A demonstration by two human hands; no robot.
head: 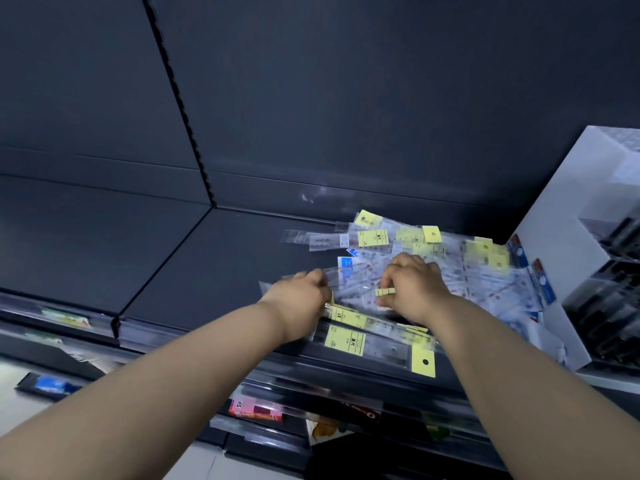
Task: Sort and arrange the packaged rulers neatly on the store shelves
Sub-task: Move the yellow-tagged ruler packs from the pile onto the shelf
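Pinching glossy, flat ruler packets (358,284)

We see the shelf (194,271) as dark, smooth, matt metal, and the back panel (346,98) has the same dull finish. The packaged rulers (377,344) sit in clear, glossy plastic sleeves with matt yellow paper header cards (423,362). At the right, the white box (554,216) looks smooth. A shiny clear plastic strip (145,336) lines the near edge.

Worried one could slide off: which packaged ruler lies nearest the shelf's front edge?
The clear pack with the large yellow label and black-holed yellow tab; all others lie farther back in the heap.
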